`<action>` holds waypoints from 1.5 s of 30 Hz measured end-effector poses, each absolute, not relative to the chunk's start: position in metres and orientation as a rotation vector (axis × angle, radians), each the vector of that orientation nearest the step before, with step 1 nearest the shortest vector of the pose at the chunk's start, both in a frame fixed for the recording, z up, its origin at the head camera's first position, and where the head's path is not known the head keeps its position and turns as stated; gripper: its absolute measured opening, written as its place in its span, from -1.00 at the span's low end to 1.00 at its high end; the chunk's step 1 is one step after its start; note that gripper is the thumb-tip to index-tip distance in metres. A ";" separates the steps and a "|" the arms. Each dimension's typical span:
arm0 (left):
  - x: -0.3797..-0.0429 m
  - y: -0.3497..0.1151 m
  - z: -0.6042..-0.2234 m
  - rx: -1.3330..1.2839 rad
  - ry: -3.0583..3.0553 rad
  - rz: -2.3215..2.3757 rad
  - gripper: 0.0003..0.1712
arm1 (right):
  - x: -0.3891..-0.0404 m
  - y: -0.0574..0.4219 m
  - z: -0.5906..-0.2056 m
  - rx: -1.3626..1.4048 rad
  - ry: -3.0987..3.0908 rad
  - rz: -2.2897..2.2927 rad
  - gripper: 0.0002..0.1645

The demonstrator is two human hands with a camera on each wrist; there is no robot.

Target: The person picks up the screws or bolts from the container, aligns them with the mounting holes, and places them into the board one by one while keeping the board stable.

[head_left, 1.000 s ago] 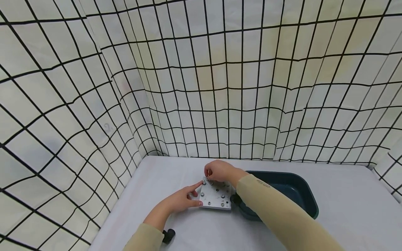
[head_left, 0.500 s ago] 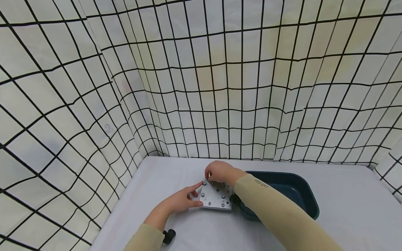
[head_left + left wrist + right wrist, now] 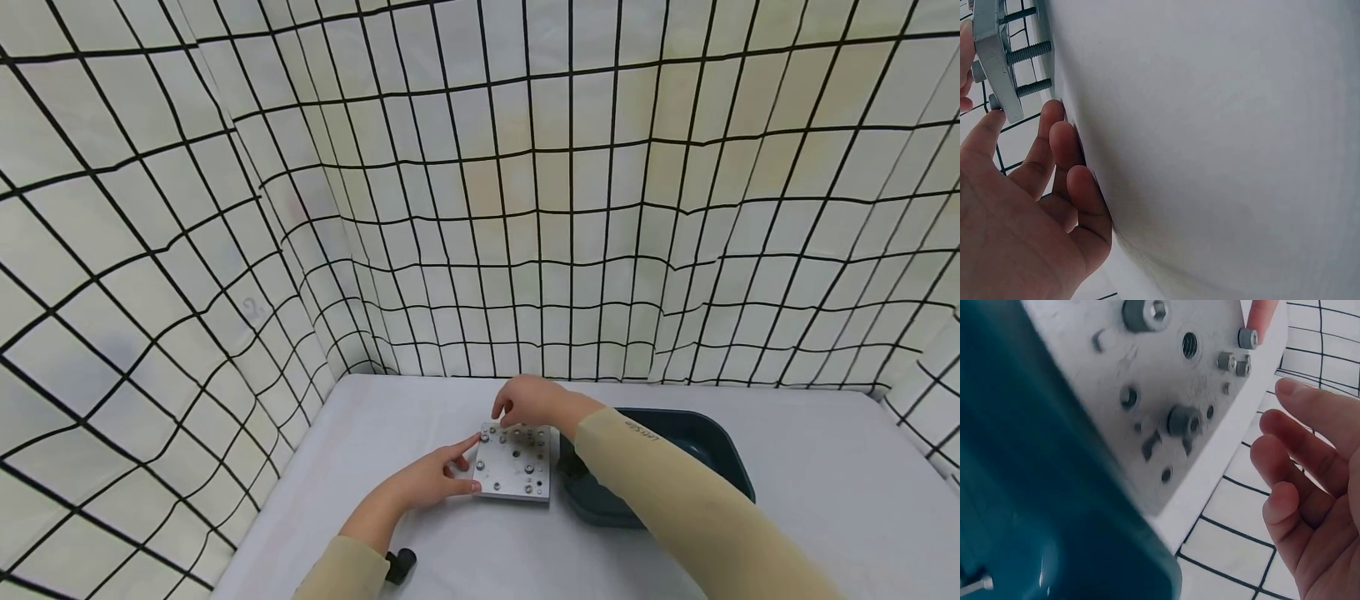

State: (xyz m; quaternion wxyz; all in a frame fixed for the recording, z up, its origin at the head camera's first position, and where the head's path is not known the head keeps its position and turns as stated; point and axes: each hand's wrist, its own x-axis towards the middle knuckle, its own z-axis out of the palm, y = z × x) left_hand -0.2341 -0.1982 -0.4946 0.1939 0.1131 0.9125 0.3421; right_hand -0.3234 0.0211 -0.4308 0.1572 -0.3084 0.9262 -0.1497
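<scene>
A square metal plate point(image 3: 512, 471) lies on the white table, set with several socket head screws point(image 3: 1185, 420) and some bare holes. My left hand point(image 3: 423, 479) rests at its left side, index fingertip at a corner screw and thumb at the near corner. In the left wrist view, the left hand's other fingers point(image 3: 1088, 194) curl against the cloth beside the plate, whose screw shanks point(image 3: 1029, 51) stick out below. My right hand point(image 3: 536, 402) hovers over the far edge. Its fingers point(image 3: 1279, 450) are loosely bent, hold nothing and stand apart from the screws in the right wrist view.
A dark teal tray point(image 3: 738, 467) stands right of the plate, partly behind the right sleeve point(image 3: 660, 483). A loose screw point(image 3: 977, 586) lies in it. White walls with black netting point(image 3: 525, 208) rise behind the table and at the left.
The right hand has lifted and drawn slightly back from the plate's far edge, uncovering screws there. The left hand keeps its place on the plate.
</scene>
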 end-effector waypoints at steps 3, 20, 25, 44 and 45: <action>-0.235 -0.197 -0.495 0.315 2.564 0.954 -0.01 | -0.323 0.030 -0.427 -0.912 2.641 -0.450 -0.81; -0.234 -0.197 -0.496 0.301 2.586 0.953 0.00 | -0.303 0.113 -0.410 -1.040 2.625 -0.519 -0.84; -0.234 -0.196 -0.495 0.307 2.590 0.949 0.00 | -0.297 0.148 -0.417 -1.062 2.591 -0.576 -0.85; -0.232 -0.197 -0.495 0.302 2.587 0.951 0.00 | -0.300 0.169 -0.453 -1.034 2.592 -0.396 -0.81; -0.233 -0.197 -0.495 0.298 2.584 0.952 0.00 | -0.301 0.167 -0.454 -1.027 2.592 -0.378 -0.81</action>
